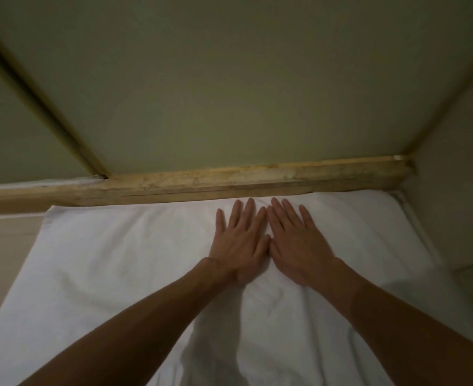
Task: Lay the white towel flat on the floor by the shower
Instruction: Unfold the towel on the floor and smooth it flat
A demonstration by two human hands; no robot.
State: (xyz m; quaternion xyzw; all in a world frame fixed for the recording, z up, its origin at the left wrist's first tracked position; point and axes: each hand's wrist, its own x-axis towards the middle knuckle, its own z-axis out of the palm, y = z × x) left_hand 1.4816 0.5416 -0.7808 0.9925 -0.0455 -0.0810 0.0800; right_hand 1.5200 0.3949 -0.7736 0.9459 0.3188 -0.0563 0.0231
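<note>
Floor (4, 246) by shower sill (229, 182): white towel (104, 274) flat, L hand (239, 242), R hand (299, 246) press it, fingers (236, 211) straight.

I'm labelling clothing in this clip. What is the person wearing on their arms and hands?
Nothing shows. The left hand and right hand are bare: no gloves, and no ring, watch or bracelet visible in this dim picture. The left forearm and right forearm are uncovered down to the frame's lower edge, so no sleeve appears.
</note>
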